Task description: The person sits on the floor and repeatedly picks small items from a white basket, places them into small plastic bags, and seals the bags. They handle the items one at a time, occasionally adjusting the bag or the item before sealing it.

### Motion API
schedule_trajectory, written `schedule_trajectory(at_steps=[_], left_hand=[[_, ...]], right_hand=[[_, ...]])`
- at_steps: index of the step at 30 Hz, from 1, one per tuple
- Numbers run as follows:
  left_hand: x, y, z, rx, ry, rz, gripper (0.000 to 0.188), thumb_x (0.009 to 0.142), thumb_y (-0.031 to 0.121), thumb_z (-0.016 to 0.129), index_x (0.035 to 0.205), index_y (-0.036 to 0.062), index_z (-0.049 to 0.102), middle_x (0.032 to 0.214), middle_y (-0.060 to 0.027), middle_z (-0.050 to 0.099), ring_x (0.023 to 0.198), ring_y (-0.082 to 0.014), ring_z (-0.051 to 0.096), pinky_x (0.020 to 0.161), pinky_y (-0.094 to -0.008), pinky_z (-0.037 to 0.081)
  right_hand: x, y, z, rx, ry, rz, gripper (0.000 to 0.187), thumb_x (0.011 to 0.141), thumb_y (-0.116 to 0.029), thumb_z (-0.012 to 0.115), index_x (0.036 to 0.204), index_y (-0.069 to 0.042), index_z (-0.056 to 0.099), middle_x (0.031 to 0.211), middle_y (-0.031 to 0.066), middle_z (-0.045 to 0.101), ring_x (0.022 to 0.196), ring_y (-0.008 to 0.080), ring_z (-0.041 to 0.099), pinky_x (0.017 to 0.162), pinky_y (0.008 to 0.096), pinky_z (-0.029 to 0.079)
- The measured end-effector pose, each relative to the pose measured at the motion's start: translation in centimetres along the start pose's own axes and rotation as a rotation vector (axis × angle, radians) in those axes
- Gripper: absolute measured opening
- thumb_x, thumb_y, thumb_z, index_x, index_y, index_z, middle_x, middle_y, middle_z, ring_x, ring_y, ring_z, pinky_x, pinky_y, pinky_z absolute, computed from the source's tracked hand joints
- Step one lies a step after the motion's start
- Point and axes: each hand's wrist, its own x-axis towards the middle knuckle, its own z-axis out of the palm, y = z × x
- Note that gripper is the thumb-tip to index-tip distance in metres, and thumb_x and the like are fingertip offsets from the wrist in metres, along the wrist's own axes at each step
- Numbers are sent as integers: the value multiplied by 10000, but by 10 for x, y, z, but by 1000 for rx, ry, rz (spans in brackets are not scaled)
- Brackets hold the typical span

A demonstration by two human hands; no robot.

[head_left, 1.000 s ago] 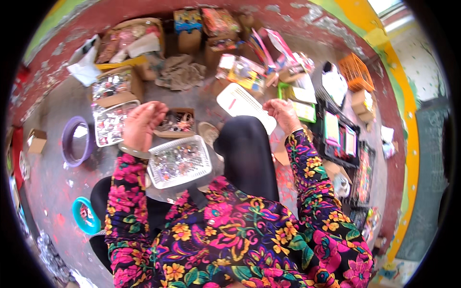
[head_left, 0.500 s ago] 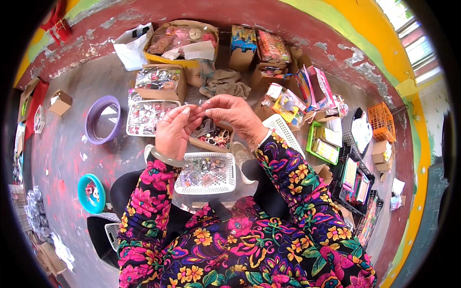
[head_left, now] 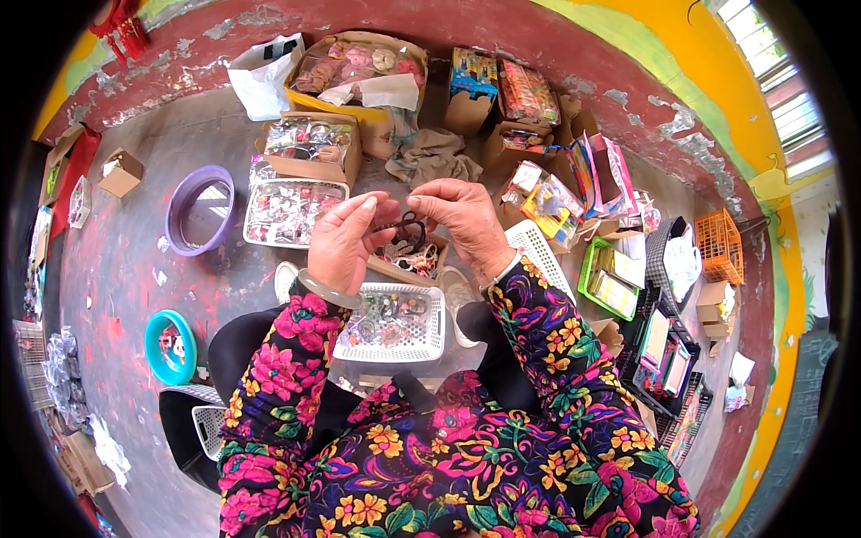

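Note:
My left hand [head_left: 343,244], a bangle at its wrist, is raised in front of me with fingers pinched on a thin black looped band [head_left: 413,235], which looks like a hair tie. Close beside it, my right hand [head_left: 470,222] has thumb and fingertips pressed together at the band's upper end. The fingers hide part of the band. Beneath the hands, a cardboard box [head_left: 404,272] holds beaded and stringy pieces. Nearer to me, between my feet, stands a white plastic basket [head_left: 438,325] with small clear-wrapped items.
Left of me are a purple basin [head_left: 171,220] and a teal basin [head_left: 152,348]. Another white basket [head_left: 251,235] of packets stands ahead-left, before filled cartons [head_left: 309,169]. On the right are a green basket [head_left: 585,280], black crates [head_left: 641,386] and an orange crate [head_left: 719,247].
The black looped band now shows, hanging between my hands, where only a thin clear bit showed before. My hands have moved slightly apart, and the whole view has shifted a little.

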Motion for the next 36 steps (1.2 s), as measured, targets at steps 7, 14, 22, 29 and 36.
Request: schedule_trajectory(at_steps=[7, 14, 22, 29, 36], left_hand=[[1, 0, 1, -6, -17, -55, 176, 841, 30, 521, 1007, -23, 545, 931, -116, 606, 871, -161, 596, 705, -245, 514], [1, -2, -5, 6, -12, -85, 145, 842, 19, 514, 971, -33, 556, 900, -116, 611, 843, -172, 608, 707, -245, 524], [-1, -1, 0, -38, -12, -80, 138, 837, 31, 526, 944, -53, 553, 894, -132, 601, 828, -187, 602, 718, -264, 522], [-1, 0, 0, 4, 0, -99, 172, 838, 38, 531, 988, -40, 562, 898, -115, 608, 820, -175, 609, 715, -258, 525], [0, -2, -4, 45, -25, -101, 169, 839, 38, 530, 978, -48, 572, 949, -124, 611, 843, -175, 605, 723, -242, 516]], right_hand=[[-5, -2, 1, -9, -18, -18, 132, 747, -97, 665, 825, 4, 637, 726, 36, 611, 604, 79, 536, 522, 199, 429], [-5, -2, -1, -37, -33, -27, 108, 747, -82, 658, 808, 2, 630, 720, 31, 605, 601, 77, 529, 527, 197, 424], [-7, -4, -2, -62, 10, -19, 97, 755, -84, 650, 804, -4, 626, 710, 21, 599, 597, 71, 521, 524, 193, 413], [-5, -4, -4, -115, -70, 5, 126, 764, -102, 644, 848, -12, 620, 743, 9, 605, 607, 57, 521, 516, 185, 405], [-6, -6, -5, -129, -97, 20, 133, 751, -98, 651, 841, 0, 644, 733, 19, 616, 608, 60, 526, 529, 189, 413]])
